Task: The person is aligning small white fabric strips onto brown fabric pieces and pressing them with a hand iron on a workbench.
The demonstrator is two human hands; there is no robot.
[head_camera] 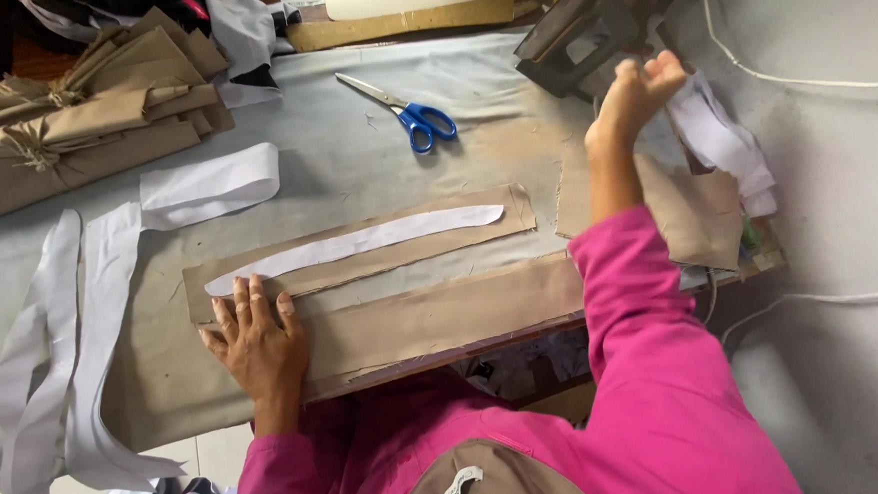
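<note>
Tan fabric strip (433, 317) lying along the near edge of the table (354, 161), pinned flat at its near-left end. Left hand (256, 339) spread palm-down on it, fingers (242, 302) released and straight, grasping nothing; fingertips just short of the white curved piece (359, 243). White curved piece resting on a second tan strip (359, 256), just beyond the first; its blunt end close to the fingertips, pointed end toward the right.

Right hand (636, 91) raised near the dark iron (578, 29) at the far right; motion-blurred, fingers curled, but unclear whether closed on anything. White folded cloth (724, 142) just beside that hand; contact not resolvable. Tan panel (693, 214) partly hidden behind the pink sleeve (656, 366).

Blue-handled scissors (407, 108) lying blades shut on the grey table cover, well apart from both hands. White interfacing strips (83, 326) hanging over the left edge, ends cut off by the frame. Bundled tan fabric (72, 116) tied in stacks at far left. Iron body cropped at the top edge. White cord (801, 78) on the floor at right.
</note>
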